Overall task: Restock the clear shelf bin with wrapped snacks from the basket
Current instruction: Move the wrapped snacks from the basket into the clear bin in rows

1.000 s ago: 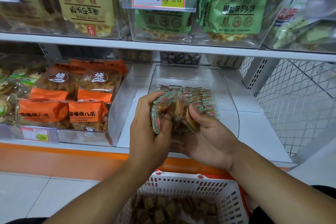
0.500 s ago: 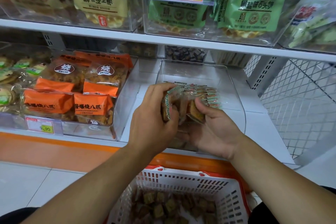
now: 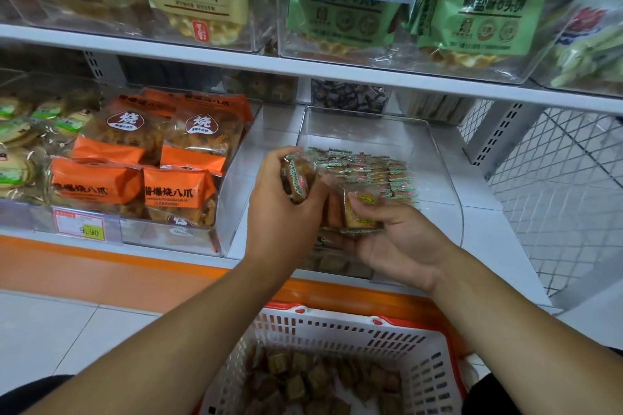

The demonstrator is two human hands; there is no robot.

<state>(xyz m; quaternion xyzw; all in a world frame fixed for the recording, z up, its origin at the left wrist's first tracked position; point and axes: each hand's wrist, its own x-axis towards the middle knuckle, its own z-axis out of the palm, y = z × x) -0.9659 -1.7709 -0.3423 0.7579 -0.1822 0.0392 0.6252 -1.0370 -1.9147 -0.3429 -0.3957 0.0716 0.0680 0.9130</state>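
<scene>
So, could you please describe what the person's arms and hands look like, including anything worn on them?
Both forearms are bare up to the frame's lower edge: no sleeves show. The left hand and the right hand wear no gloves, and no watch, bracelet or ring can be seen. Dark clothing shows only at the bottom corners.

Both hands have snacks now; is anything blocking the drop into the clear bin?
Nothing visible does. The left hand and right hand hold wrapped snacks just above the clear bin, which is open on top, with rows of snacks already lying inside.
</scene>
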